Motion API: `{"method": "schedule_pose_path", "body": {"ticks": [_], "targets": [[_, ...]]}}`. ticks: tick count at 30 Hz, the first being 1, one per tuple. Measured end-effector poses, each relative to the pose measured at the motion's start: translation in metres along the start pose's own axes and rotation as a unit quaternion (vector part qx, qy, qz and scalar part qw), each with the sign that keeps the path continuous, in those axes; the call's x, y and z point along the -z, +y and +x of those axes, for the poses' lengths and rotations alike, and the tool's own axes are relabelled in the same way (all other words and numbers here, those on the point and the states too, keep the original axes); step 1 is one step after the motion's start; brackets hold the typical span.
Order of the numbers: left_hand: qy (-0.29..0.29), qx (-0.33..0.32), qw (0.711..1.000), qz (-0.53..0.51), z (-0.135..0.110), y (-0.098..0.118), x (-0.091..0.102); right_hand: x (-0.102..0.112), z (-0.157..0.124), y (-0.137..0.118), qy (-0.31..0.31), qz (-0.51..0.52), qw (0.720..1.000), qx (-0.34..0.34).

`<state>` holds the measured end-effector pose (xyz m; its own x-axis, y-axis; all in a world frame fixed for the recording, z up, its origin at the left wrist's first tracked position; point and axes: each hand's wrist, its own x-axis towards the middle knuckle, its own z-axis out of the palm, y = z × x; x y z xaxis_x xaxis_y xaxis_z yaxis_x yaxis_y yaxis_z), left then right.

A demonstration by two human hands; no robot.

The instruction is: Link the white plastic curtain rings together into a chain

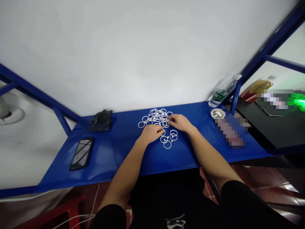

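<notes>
Several white plastic rings with small clips lie in a tangled pile [156,117] on the blue table [111,152]. A smaller group of linked rings [169,138] sits nearer to me. My left hand [150,133] rests palm down between the two groups, its fingertips against a ring. My right hand [180,123] lies at the pile's right side, with its fingertips among the rings. Whether either hand grips a ring is hidden by the fingers.
A phone [81,154] and a black pouch [101,121] lie on the table's left. To the right are a plastic water bottle [224,91], a white coiled item [217,113] and a pixelated object [230,132]. Blue frame posts rise at both ends against a white wall.
</notes>
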<state>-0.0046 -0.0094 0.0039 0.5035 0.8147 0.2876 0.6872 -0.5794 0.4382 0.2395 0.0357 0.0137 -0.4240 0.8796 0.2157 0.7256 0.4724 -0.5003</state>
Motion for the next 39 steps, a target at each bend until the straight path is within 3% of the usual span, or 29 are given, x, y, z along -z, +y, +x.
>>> {"method": "schedule_pose_path", "body": {"ticks": [5,11,18,23,29,33,39], "targets": [[-0.063,-0.039,0.997,0.000,-0.002,0.011,-0.006,-0.008,-0.002,-0.006,-0.018,0.026,0.999,0.036],[-0.118,-0.056,0.991,-0.019,-0.001,0.018,-0.005,-0.016,-0.001,-0.007,-0.072,-0.025,0.995,0.057],[-0.131,-0.039,0.987,-0.084,-0.002,0.029,-0.001,-0.020,0.003,0.003,-0.027,-0.060,0.998,0.016],[-0.072,0.043,0.993,-0.089,-0.001,0.019,0.001,-0.019,0.004,0.005,0.017,-0.013,1.000,0.013],[0.017,0.051,0.998,-0.034,0.000,-0.004,0.002,-0.017,0.001,-0.006,0.090,0.058,0.991,0.080],[0.071,0.062,0.995,-0.019,0.001,-0.012,0.000,-0.016,-0.003,-0.014,0.092,0.070,0.986,0.119],[0.157,0.021,0.985,-0.063,0.000,-0.015,-0.004,-0.013,-0.005,-0.020,0.084,0.074,0.986,0.124]]}}
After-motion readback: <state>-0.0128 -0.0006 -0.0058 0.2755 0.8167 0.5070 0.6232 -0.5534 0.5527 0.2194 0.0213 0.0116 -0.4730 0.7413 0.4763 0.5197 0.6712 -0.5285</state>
